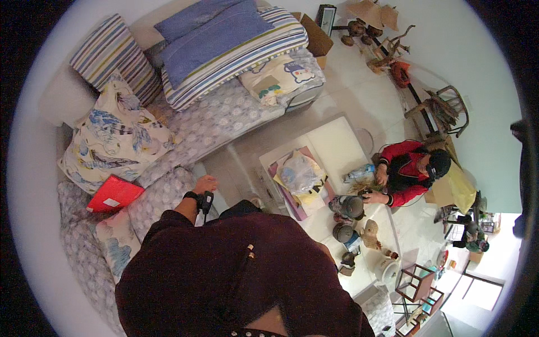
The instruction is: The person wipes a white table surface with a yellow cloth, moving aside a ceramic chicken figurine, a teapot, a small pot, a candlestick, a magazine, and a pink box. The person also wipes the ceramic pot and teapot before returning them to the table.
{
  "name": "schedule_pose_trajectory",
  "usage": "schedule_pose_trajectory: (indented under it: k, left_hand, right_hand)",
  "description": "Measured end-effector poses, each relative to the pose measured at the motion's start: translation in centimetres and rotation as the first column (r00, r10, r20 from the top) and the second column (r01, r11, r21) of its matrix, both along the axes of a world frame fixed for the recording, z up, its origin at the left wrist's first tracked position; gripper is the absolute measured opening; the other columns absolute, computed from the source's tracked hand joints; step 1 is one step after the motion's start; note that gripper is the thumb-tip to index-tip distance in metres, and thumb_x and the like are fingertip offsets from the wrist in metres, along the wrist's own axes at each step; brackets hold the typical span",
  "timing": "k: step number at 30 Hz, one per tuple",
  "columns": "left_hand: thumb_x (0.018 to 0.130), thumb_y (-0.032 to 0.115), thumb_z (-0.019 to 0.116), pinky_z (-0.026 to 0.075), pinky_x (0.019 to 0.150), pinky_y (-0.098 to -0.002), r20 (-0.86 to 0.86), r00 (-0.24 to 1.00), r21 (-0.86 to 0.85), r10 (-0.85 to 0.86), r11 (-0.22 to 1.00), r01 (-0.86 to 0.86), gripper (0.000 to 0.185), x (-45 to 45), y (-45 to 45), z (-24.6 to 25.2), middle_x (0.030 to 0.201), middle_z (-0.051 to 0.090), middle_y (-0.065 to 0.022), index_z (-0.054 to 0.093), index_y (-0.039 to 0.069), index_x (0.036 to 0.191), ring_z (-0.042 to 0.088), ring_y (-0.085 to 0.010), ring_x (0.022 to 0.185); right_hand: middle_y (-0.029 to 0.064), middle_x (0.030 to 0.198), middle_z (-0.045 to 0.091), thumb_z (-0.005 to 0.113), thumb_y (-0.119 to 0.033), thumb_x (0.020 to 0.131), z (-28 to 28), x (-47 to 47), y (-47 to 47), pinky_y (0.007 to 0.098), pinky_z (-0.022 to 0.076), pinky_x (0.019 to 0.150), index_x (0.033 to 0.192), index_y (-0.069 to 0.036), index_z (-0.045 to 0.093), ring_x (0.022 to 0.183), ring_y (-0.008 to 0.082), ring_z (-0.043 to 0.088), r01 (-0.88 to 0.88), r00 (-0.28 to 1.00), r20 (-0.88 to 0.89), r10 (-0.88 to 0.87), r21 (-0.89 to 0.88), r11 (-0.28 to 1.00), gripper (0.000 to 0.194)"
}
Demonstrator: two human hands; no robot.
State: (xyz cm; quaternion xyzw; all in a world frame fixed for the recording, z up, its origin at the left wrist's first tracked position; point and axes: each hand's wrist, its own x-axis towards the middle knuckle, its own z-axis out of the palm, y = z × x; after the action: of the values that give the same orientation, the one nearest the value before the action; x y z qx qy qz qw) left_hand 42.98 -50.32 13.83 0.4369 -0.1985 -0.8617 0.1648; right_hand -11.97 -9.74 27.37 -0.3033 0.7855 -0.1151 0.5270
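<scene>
My left hand [206, 184] hangs out to the left over the floor, beside the edge of a patterned sofa [158, 198]. Its fingers look loosely apart, with nothing seen in them. Strapped at that wrist is a black device [206, 201] with a cable running down. My right hand is out of view behind my dark maroon top [236, 261]. Before me and to the right stands a low cream table [337, 139]. On it lie a clear plastic bag [300, 172] over yellow and pink packaging, a plastic bottle [358, 173] and dark lidded containers [351, 206].
Across the table a person in a red jacket [406, 153] handles things at its edge. On the sofa are a red packet [113, 196], striped bedding [236, 69] and a patterned cushion [116, 135]. Wooden stools [414, 282] stand at lower right; a cardboard box [318, 40] is beyond the sofa.
</scene>
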Motion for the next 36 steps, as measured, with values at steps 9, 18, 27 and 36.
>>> schedule_pose_trajectory:
  k: [9, 18, 27, 36]
  left_hand:
    - [0.089, 0.028, 0.066, 0.052, 0.06, -0.0325, 0.418, 0.904, -0.442, -0.088, 0.85, 0.287, 0.037, 0.3, -3.9, 8.0, 0.084, 0.066, -0.0079, 0.059, 0.003, 0.115, 0.063, -0.0184, 0.069]
    - [0.088, 0.03, 0.068, 0.052, 0.078, -0.0357, 0.487, 0.855, -0.116, 0.177, 0.984, -0.138, 0.051, -15.1, -26.9, 11.4, 0.122, 0.056, -0.0164, 0.049, 0.004, 0.129, 0.059, -0.0263, 0.102]
    - [0.088, 0.045, 0.062, 0.054, 0.071, -0.04, 0.582, 0.807, 0.153, 0.101, 0.961, -0.231, 0.072, -31.1, -41.6, 1.1, 0.117, 0.058, -0.0187, 0.033, 0.013, 0.146, 0.064, -0.0274, 0.085]
    - [0.082, 0.048, 0.069, 0.044, 0.075, -0.0383, 0.381, 0.886, 0.364, 0.263, 0.839, -0.405, 0.058, -37.4, -48.4, -3.7, 0.105, 0.059, -0.0082, 0.051, 0.011, 0.122, 0.056, -0.0237, 0.09]
  right_hand:
    - [0.01, 0.102, 0.068, 0.053, -0.029, 0.094, -2.0, 2.2, 0.0, 0.0329, 0.0481, 0.082, 0.113, 0.001, 0.063, 0.092, 0.0175, 0.061, 0.08, 0.995, 0.054, -0.082, 0.035, 0.996, 0.037]
    - [0.0098, 0.1, 0.068, 0.052, -0.029, 0.094, 0.2, 6.6, -4.4, 0.0327, 0.0479, 0.082, 0.113, 0.001, 0.063, 0.091, 0.0173, 0.061, 0.301, 0.945, 0.061, -0.32, 0.213, 0.93, 0.037]
    - [0.0096, 0.099, 0.068, 0.052, -0.03, 0.095, 7.7, 11.8, -7.3, 0.0325, 0.0477, 0.081, 0.112, 0.002, 0.064, 0.09, 0.0171, 0.061, 0.555, 0.801, -0.007, -0.598, 0.384, 0.738, 0.038]
    - [0.0095, 0.098, 0.068, 0.051, -0.031, 0.095, 10.6, 18.4, -5.2, 0.0324, 0.0475, 0.08, 0.111, 0.002, 0.064, 0.089, 0.0169, 0.061, 0.743, 0.55, -0.04, -0.834, 0.48, 0.467, 0.038]
